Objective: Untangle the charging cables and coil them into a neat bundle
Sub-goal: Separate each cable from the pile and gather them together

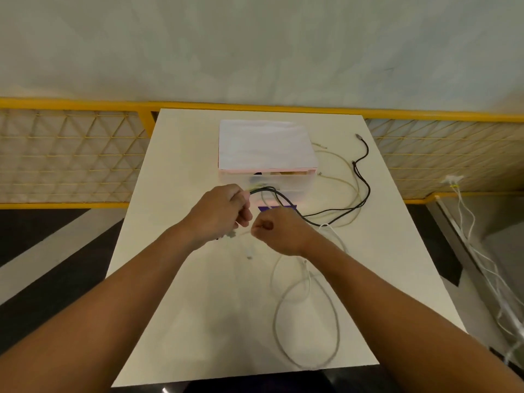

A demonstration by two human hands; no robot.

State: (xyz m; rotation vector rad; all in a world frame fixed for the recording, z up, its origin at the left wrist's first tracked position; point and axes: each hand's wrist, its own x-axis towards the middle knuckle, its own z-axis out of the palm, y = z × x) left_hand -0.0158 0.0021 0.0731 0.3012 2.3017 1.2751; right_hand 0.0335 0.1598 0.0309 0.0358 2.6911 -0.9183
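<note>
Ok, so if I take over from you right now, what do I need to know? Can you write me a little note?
Left hand: grips a bunch of cables, held above the table.
Right hand: curled, seems to pinch a thin white strand running between the hands.
Things: the black cable and cream cable trail right of the box; white cable loops lie near the front edge.
Done: some ends gathered in the left hand.
Left: pull the loose lengths free, then coil everything into one bundle.

two hands [218, 214] [279, 231], one black cable [365, 191], one box [266, 146], one table [198, 321]
</note>
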